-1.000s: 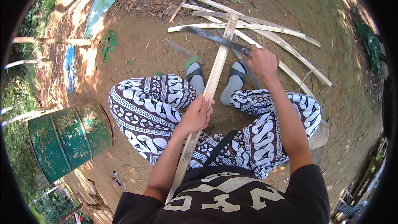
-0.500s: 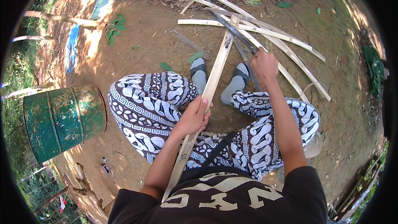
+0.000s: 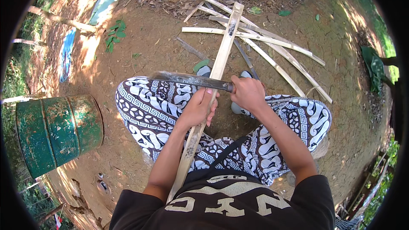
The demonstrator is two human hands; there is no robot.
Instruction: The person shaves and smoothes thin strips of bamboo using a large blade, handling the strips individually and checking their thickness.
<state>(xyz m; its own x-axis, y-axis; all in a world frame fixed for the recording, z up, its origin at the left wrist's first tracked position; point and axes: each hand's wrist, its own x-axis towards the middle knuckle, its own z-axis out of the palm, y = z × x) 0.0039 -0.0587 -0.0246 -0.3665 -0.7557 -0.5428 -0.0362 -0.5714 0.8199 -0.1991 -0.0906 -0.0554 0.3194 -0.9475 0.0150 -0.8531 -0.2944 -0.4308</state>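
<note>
A long pale bamboo strip (image 3: 224,53) slants from my lap up and away over the ground, dark marks near its far end. My left hand (image 3: 198,108) grips it about midway, fingers wrapped round. In my right hand (image 3: 248,92) is the dark handle of a machete (image 3: 187,78). Its blade lies across the strip just beyond my left hand, pointing left over my left knee. Whether the edge bites into the strip I cannot tell. Beyond my feet, several pale bamboo strips (image 3: 277,38) lie crossed in a loose pile on the dirt.
A rusty green metal drum (image 3: 59,130) lies at the left. Between my feet and the pile rests a dark thin blade-like tool (image 3: 245,57). Green leaves (image 3: 114,35) and a flat brown piece (image 3: 190,47) are scattered on the bare dirt. Brown litter covers the far ground.
My right hand has drawn the machete back toward me, from the strip's far end to just beyond my left hand. The blade now points left. My left hand keeps its grip.
</note>
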